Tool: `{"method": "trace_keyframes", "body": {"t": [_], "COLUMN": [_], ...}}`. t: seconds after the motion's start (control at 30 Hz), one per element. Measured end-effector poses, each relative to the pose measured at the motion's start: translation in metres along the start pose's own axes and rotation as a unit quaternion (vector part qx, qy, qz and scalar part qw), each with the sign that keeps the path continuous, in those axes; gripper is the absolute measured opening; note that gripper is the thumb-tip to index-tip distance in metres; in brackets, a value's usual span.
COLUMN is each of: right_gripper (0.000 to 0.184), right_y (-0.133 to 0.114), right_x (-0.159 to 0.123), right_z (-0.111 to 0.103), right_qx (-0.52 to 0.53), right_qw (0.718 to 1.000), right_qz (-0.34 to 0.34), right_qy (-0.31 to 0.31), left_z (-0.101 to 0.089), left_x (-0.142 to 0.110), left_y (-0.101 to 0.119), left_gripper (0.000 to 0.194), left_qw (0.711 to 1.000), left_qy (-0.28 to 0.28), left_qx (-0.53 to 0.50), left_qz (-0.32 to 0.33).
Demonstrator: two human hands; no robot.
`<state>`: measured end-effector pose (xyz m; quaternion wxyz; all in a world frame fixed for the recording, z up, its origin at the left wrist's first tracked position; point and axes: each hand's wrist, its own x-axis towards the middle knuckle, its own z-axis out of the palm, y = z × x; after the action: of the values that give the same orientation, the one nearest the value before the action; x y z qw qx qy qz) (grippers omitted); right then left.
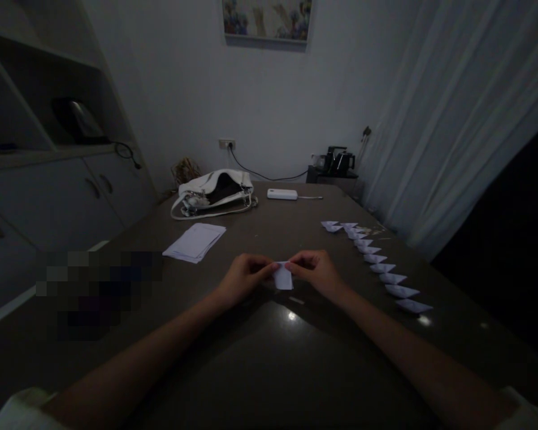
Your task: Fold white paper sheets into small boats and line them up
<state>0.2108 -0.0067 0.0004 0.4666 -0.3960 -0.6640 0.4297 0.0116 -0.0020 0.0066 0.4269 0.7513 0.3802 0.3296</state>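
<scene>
Between my two hands is a small folded piece of white paper [283, 278], held up just above the dark table. My left hand [245, 276] pinches its upper left corner between thumb and fingers. At the upper right corner, my right hand [316, 270] grips it the same way. The paper's lower part hangs free below the thumbs. Off to the right runs a row of several folded paper boats [379, 268]. A stack of white paper sheets [195, 242] lies to the left, beyond my left hand.
A white handbag [217, 192] sits open at the table's far left. Near the far edge lies a white power strip or similar white device [282, 194] with a short cord. Black kettles [341, 160] stand on a small stand behind. A white curtain [424, 119] hangs at right.
</scene>
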Motion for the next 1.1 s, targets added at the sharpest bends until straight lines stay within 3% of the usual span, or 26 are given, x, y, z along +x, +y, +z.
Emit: {"method": "trace_keyframes", "body": {"t": [0.5, 0.7, 0.93, 1.1], "right_gripper": [0.019, 0.022, 0.022, 0.024], "right_y": [-0.0020, 0.0010, -0.0013, -0.0021], "right_x": [-0.0020, 0.0008, -0.0009, -0.0007], "right_z": [0.0031, 0.0019, 0.0043, 0.0028], "right_qx": [0.032, 0.071, 0.093, 0.079], "right_qw": [0.999, 0.997, 0.995, 0.996], "right_qz": [0.001, 0.018, 0.023, 0.026], "right_qy": [-0.010, -0.006, -0.023, -0.018], "left_z": [0.0025, 0.0065, 0.0050, 0.0073], "left_x": [-0.0015, -0.0017, -0.0039, -0.0040], "left_y": [0.0073, 0.0047, 0.0058, 0.0014], "left_gripper": [0.030, 0.045, 0.045, 0.050], "left_qw": [0.998, 0.996, 0.998, 0.992], "left_qy": [0.009, -0.065, -0.048, -0.120], "left_qx": [-0.067, -0.054, -0.029, -0.044], "left_qz": [-0.014, -0.004, 0.004, -0.013]}}
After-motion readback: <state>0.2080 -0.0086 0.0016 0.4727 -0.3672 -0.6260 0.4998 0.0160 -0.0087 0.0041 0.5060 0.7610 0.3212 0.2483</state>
